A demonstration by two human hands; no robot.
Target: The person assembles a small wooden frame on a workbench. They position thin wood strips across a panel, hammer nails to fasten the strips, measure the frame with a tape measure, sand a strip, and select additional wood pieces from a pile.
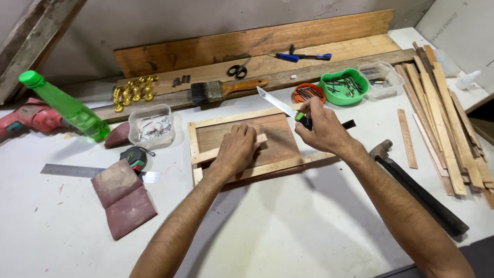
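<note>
A small wooden panel [280, 146] edged with pale strips lies flat on the white bench. My left hand [236, 149] presses down on a pale cross strip [206, 155] in the panel's middle, fingers together. My right hand [321, 128] grips the dark handle of a knife [278, 103] over the panel's right end. The blade points up and to the left, above the panel's far edge.
A hammer [417, 193] lies right of my forearm, beside a pile of thin wood strips [447, 113]. Behind the panel are a paintbrush [226, 88], scissors [237, 69] and tubs of nails [343, 85]. To the left are a green spray bottle [67, 108], tape measure [135, 157], sandpaper [123, 198] and a steel ruler [64, 171].
</note>
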